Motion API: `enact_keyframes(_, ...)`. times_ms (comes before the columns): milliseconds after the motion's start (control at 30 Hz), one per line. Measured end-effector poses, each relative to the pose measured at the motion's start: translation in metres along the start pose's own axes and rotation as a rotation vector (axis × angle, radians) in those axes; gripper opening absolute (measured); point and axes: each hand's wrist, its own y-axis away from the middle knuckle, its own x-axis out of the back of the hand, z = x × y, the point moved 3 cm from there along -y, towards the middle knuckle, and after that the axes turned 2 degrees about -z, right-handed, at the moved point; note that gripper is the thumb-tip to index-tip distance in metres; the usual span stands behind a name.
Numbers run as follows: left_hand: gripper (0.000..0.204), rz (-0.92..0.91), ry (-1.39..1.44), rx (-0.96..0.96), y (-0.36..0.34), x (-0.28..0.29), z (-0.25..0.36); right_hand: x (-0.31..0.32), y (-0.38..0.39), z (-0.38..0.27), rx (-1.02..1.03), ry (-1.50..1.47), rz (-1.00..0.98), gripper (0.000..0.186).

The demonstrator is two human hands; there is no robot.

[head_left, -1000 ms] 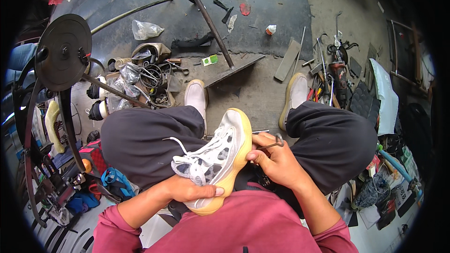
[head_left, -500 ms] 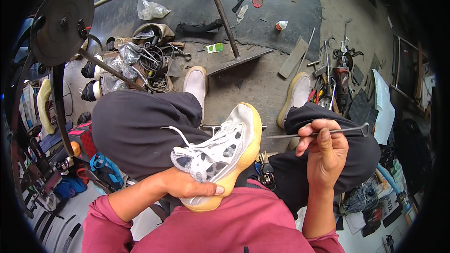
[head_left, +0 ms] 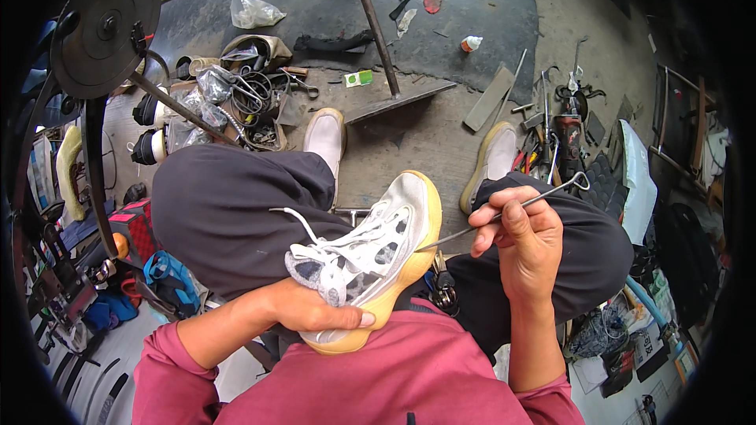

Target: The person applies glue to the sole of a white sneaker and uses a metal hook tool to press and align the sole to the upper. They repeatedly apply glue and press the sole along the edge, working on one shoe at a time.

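Right hand is drawing back to the shoe since half a second ago, its long metal awl now angling in at the sole edge.

The person is sitting with dark-trousered knees (head_left: pixel 236 205) spread, so the lap is serving as a bench — the grey-and-white mesh sneaker with a thick yellowish rubber sole (head_left: pixel 370 256) is lying across it, sole tilted toward the right. The left hand (head_left: pixel 315 316) is clamping the heel end from below, fingers wrapped tight, apparently to brace it against the push. The right hand (head_left: pixel 524 240) is closed in a fist round the thin steel awl with a looped handle end (head_left: pixel 504 212), tip meeting the sole's rim. Behind — a black round flywheel (head_left: pixel 106 27), smooth and matte, beside a tangle of tools on rough concrete (head_left: pixel 441 134).
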Motion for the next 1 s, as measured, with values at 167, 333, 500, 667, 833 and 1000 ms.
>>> enact_keyframes(167,0.066,0.024,-0.087,-0.093,-0.001,-0.001,0.003,0.003,-0.002,0.003,-0.006,0.035,0.028,0.024)
enact_keyframes(333,0.064,-0.006,-0.082,-0.101,-0.001,-0.001,0.001,0.007,-0.005,0.004,0.026,0.061,0.078,0.023)
enact_keyframes(500,0.062,-0.001,-0.109,-0.086,0.001,-0.001,0.000,0.007,-0.007,0.002,0.058,0.076,0.121,0.022)
enact_keyframes(667,0.062,-0.005,-0.084,-0.100,0.001,-0.002,0.000,0.006,-0.008,-0.001,0.110,0.132,0.138,0.022)
enact_keyframes(833,0.063,-0.006,-0.109,-0.123,0.001,-0.002,-0.001,0.003,-0.008,-0.005,0.087,0.101,0.097,0.021)
enact_keyframes(1000,0.064,-0.023,-0.139,-0.116,-0.001,-0.002,-0.001,-0.001,-0.013,-0.008,0.057,0.133,0.078,0.020)
